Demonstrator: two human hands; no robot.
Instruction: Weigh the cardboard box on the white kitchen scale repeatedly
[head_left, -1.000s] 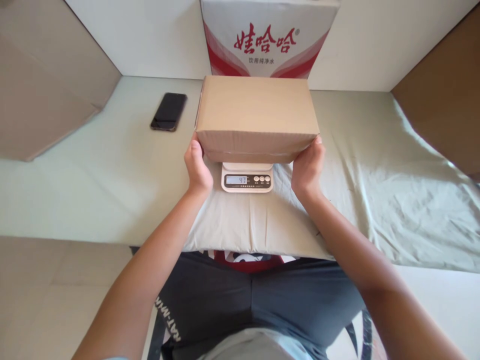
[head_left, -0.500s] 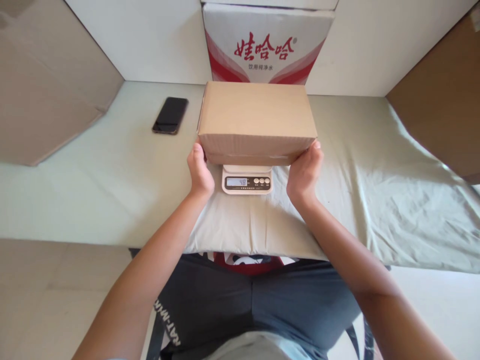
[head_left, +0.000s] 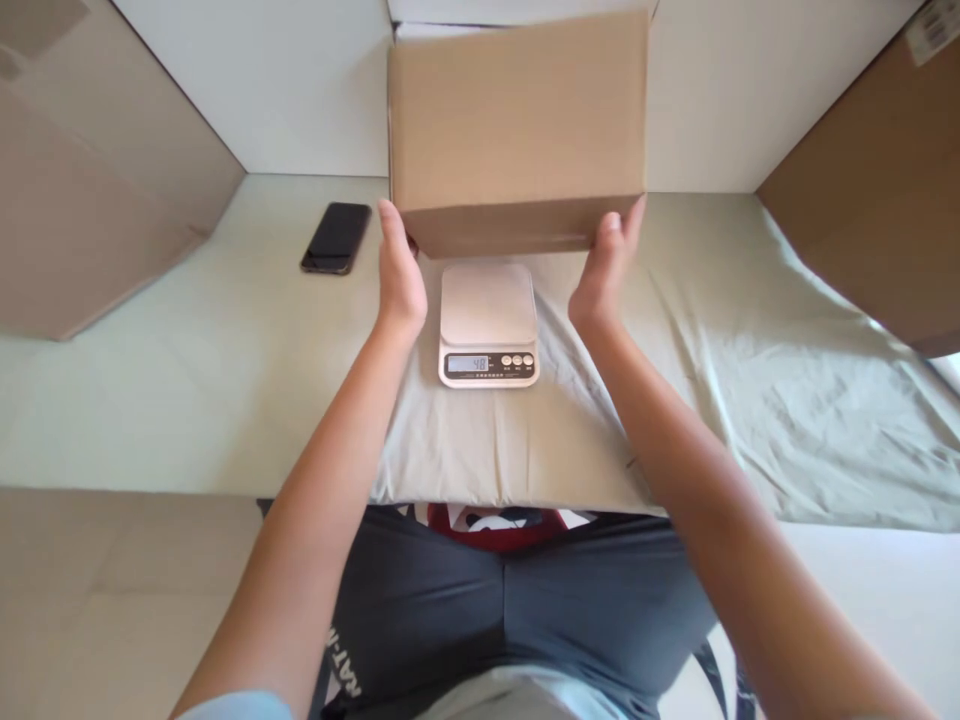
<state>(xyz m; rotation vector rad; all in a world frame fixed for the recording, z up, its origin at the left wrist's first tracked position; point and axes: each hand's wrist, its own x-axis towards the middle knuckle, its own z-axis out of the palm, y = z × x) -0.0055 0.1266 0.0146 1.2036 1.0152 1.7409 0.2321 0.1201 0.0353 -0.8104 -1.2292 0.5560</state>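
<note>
Box (head_left: 517, 115) above scale (head_left: 488, 323); phone (head_left: 337, 237) left of both.

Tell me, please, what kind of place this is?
Probably a makeshift packing station at home, not a real warehouse. A small scale sits on a cloth spread over the table, both hands hold a plain box above it, and flat cardboard leans at the sides.

There is one view only, from a camera on the person's head, looking forward and steeply down over their own lap and forearms. It sits close above the table (head_left: 150, 400), facing the white back wall (head_left: 300, 90), with the scale (head_left: 488, 325) near the frame's centre.
</note>
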